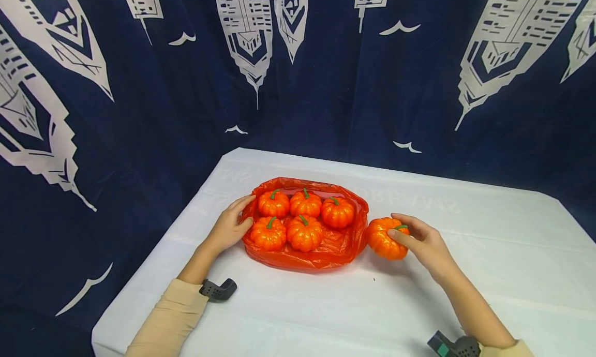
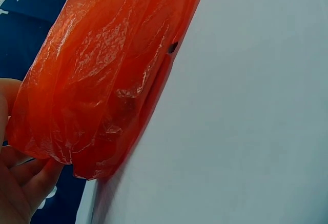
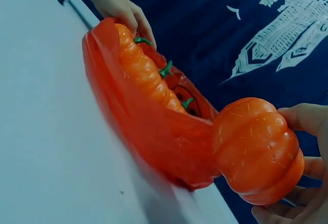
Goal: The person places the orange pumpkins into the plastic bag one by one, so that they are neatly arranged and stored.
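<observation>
A red plastic bag (image 1: 298,261) lies wide open on the white table, its rim rolled outward. Inside are several small orange pumpkins (image 1: 304,234) with green stems, set in two rows. My left hand (image 1: 229,227) holds the bag's left side, thumb and fingers spread along the rim; the left wrist view shows the fingers partly behind the crinkled plastic (image 2: 97,70). Just off the bag's right side, my right hand (image 1: 426,246) grips another pumpkin (image 1: 385,239) between thumb and fingers, its stem tilted to the right. In the right wrist view this pumpkin (image 3: 256,149) overlaps the bag's edge.
The white tablecloth (image 1: 489,253) carries faint lettering near its far side. Behind the table hangs a dark blue cloth (image 1: 321,98) printed with white buildings and birds. Dark devices sit on the left wrist (image 1: 219,290) and the right wrist (image 1: 453,345).
</observation>
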The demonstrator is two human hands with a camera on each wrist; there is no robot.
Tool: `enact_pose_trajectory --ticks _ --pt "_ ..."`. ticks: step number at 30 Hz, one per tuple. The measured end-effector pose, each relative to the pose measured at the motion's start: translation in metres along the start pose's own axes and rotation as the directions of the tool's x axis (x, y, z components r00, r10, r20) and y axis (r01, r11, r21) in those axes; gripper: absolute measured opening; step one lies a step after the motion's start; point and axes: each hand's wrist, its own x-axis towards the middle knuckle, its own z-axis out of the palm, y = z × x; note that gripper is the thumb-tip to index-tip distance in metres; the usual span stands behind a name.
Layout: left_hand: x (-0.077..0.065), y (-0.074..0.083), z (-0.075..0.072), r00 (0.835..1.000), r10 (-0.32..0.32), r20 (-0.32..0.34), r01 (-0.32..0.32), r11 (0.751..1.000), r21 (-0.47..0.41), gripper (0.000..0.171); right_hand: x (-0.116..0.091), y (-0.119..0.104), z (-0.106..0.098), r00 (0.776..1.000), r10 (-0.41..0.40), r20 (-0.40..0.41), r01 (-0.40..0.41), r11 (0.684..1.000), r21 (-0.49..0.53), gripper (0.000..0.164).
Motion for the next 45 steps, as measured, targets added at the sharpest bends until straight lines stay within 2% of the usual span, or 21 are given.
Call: enact_pose_trajectory --ticks 18,25,36,45 --pt "0.001 -0.002 0.0 1.0 -0.006 -0.003 0.006 1.0 -0.01 0.054 0.015 -0.036 0.027 0.994 -0.094 0.05 0.09 0.993 0.075 0.057" --pt "0.001 -0.001 0.0 1.0 -0.007 -0.002 0.007 1.0 -0.01 0.054 0.021 -0.046 0.044 0.988 -0.133 0.079 0.128 0.99 0.067 0.056" --pt "0.001 -0.001 0.0 1.0 -0.013 0.008 0.013 1.0 -0.007 0.054 0.031 -0.049 0.068 0.989 -0.108 0.099 0.104 0.993 0.046 0.057" --pt "0.001 -0.001 0.0 1.0 -0.023 0.01 0.023 1.0 0.003 0.054 0.035 -0.048 0.079 0.993 -0.092 0.069 0.096 0.994 -0.054 0.054"
